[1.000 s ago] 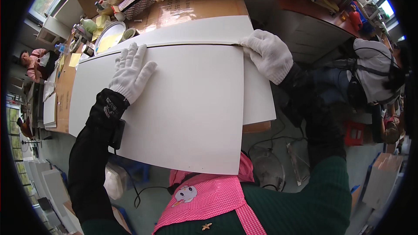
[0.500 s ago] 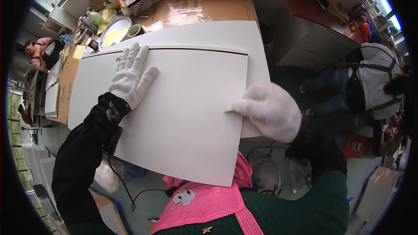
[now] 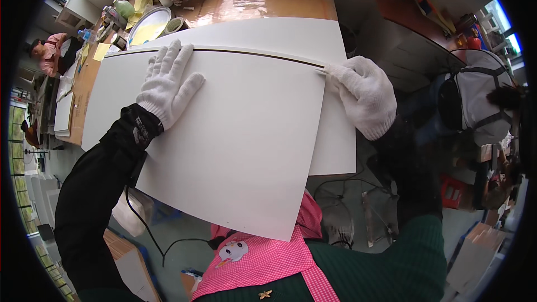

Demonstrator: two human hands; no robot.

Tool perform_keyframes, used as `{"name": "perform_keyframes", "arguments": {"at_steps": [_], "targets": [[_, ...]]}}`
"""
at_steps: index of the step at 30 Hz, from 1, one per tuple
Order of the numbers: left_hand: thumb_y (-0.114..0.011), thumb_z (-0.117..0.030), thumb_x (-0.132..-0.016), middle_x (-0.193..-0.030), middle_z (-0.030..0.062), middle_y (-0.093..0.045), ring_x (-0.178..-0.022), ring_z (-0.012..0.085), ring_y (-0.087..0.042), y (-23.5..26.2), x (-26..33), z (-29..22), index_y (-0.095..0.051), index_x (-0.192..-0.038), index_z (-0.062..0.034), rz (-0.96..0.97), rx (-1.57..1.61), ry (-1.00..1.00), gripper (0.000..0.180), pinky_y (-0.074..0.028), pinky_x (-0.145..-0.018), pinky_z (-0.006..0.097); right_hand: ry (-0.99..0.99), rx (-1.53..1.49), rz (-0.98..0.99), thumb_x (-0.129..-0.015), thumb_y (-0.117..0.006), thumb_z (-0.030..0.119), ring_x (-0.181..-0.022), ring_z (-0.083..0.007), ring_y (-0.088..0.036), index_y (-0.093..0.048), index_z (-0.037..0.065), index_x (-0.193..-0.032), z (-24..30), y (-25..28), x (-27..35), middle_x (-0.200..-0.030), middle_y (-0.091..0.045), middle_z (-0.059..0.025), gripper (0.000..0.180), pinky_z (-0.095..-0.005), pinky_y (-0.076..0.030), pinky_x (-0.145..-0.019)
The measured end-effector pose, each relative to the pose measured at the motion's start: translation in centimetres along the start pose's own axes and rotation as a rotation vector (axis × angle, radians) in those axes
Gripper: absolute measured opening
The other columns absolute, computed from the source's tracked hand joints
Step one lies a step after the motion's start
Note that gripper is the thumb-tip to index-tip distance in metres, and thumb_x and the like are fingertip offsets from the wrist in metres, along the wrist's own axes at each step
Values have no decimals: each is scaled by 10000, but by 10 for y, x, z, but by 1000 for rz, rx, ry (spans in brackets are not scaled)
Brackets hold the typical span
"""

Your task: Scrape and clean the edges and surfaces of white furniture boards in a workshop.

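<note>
A large white panel (image 3: 240,128) lies in front of me, its near end reaching my pink apron (image 3: 257,257). A dark groove (image 3: 251,54) runs along its far edge. My left hand (image 3: 168,86), in a white knitted glove, rests flat on the panel's far left part with fingers spread. At the far right corner, my gloved right hand (image 3: 364,98) is closed in a pinch. A thin pointed tool (image 3: 320,70) pokes from its fingertips toward the groove's end; its kind is hidden by the glove. Under the panel lies another white board (image 3: 335,148).
Beyond the boards, the cardboard-covered bench (image 3: 257,3) carries a round lid (image 3: 150,27), bottles, jars and yellow paper. A person in white (image 3: 481,92) is at the right near a red stool (image 3: 452,191). Another person in pink (image 3: 51,53) sits far left. A cable (image 3: 146,223) hangs below my left arm.
My right hand has moved away from me along the panel's right edge to its far corner, with the thin tool. The left hand stays flat on the panel. The view has shifted slightly.
</note>
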State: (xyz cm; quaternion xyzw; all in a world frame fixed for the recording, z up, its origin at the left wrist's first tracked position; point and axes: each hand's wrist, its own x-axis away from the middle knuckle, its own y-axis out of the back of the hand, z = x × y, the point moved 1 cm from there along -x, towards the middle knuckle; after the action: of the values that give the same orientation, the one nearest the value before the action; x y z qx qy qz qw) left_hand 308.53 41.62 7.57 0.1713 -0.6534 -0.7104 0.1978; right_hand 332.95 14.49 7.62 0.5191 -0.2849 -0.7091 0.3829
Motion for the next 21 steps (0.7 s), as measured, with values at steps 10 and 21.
{"name": "perform_keyframes", "arguments": {"at_steps": [10, 21], "targets": [[-368, -494, -968, -1554, 196, -175, -1444, 374, -132, -4, 1, 5, -223, -1500, -100, -22, 7, -14, 678, -95, -1180, 441, -146, -437, 394, -839, -629, 118, -712, -244, -588, -644, 63, -1017, 51, 3, 23, -762, -539, -106, 186, -365, -480, -564], [-277, -575, -969, -1562, 204, -131, -1454, 358, -89, -5, -6, 1, -177, -1512, -118, 45, -19, -13, 717, -74, -1188, 430, 28, -54, 91, -824, -600, 61, -708, -270, -609, -649, 77, -1077, 24, 7, -7, -764, -556, -103, 258, -383, -499, -598]]}}
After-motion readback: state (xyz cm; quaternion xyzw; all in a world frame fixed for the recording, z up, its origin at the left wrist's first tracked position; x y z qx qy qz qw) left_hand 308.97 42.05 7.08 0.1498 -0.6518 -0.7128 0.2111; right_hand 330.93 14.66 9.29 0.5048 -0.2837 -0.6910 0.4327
